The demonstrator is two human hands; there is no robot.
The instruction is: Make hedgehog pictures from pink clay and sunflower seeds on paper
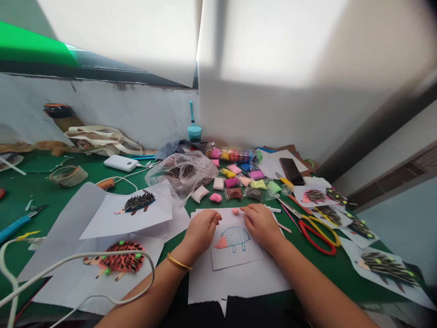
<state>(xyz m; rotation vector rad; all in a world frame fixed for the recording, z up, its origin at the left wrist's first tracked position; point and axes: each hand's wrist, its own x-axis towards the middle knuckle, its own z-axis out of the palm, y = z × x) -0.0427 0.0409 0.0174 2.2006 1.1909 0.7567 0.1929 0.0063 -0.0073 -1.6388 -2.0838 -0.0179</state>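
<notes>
A hedgehog drawing in blue marker lies on a small white paper (pixel 235 260) in front of me, over larger white sheets (pixel 205 287). Pink clay (pixel 221 243) covers the drawn head. My left hand (pixel 204 226) is beside the drawing's left edge, its fingers curled together; whatever they may hold is hidden. At the right, my right hand (pixel 260 222) rests by the paper with fingers apart. Its index fingertip is close to a small pink clay lump (pixel 235 211); whether they touch I cannot tell.
Bagged coloured clay (pixel 258 184) and a plastic bag of seeds (pixel 182 173) lie beyond my hands. Scissors (pixel 319 232) and finished hedgehog pictures (pixel 387 269) are at the right. More hedgehog pictures (pixel 136 205) and a white cable (pixel 85 256) occupy the left.
</notes>
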